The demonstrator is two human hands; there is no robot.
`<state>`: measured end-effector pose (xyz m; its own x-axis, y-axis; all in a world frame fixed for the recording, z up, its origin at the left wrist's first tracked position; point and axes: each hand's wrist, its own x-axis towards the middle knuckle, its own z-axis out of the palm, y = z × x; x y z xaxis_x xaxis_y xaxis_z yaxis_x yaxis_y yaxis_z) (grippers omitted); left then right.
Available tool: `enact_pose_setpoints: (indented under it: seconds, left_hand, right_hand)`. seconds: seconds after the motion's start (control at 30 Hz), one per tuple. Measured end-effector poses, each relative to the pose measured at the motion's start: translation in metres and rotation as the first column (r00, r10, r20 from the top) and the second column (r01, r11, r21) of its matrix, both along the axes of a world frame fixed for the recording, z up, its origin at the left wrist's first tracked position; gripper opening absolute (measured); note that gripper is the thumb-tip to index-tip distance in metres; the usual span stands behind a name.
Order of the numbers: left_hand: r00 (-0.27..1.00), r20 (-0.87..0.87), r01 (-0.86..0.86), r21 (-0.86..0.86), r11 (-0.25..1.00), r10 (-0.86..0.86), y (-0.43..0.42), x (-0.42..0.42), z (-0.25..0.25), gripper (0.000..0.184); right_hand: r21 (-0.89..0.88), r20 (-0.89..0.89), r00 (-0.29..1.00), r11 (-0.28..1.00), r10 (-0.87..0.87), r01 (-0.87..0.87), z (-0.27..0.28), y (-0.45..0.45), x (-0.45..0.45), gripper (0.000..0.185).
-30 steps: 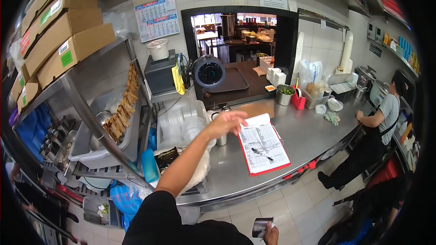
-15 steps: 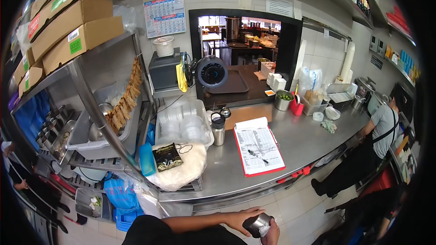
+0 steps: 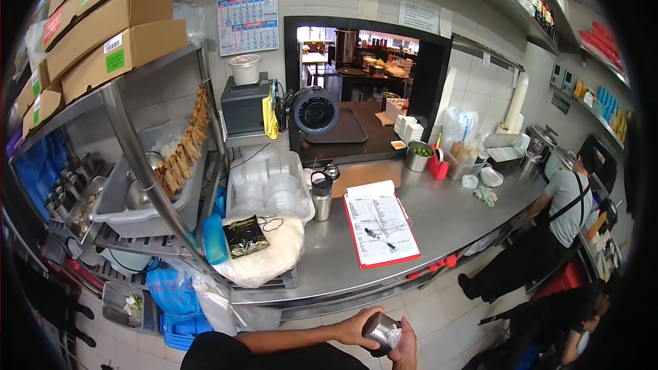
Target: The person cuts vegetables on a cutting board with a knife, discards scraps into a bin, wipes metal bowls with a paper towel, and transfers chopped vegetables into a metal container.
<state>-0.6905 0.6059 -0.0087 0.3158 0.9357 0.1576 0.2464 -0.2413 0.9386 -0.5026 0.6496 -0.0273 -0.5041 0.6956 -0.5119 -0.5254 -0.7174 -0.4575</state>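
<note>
Metal cup (image 3: 379, 330) low in front of the wearer, off the counter (image 3: 322, 253) edge, tilted, held btwn both hands. L hand (image 3: 358, 329): fingers curled round its side. R hand (image 3: 404, 342): fingers pressing white cloth or paper (image 3: 393, 336) to it. Beyond, on counter: red clipboard (image 3: 379, 226) w/ sheets, pen (image 3: 380, 238) on top; steel flask (image 3: 321, 200) to its left.

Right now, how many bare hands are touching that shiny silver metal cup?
2. Your left hand grips one side of the silver metal cup; your right hand is at the other side, by something crumpled and white. No others show there.
</note>
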Motion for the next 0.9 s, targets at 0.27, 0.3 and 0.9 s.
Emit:
enact_pose_setpoints:
  seconds: [0.27, 0.3, 0.9]
  left_hand:
    - [0.802, 0.483, 0.031, -0.622, 0.783, 0.352, 0.019, 0.009, -0.034, 0.084]
    - [0.718, 0.583, 0.163, -0.672, 0.722, 0.380, 0.020, 0.004, -0.027, 0.076]
    - [0.772, 0.589, 0.409, -0.747, 0.524, 0.238, 0.007, -0.009, -0.014, 0.070]
  right_hand:
    - [0.406, 0.137, 0.927, 0.873, -0.350, 0.269, 0.015, -0.031, -0.010, 0.054]
    - [0.549, 0.486, 0.834, 0.834, -0.261, -0.059, 0.026, -0.035, 0.000, 0.048]
    - [0.208, 0.206, 0.962, 0.969, -0.178, 0.134, 0.018, -0.022, -0.019, 0.046]
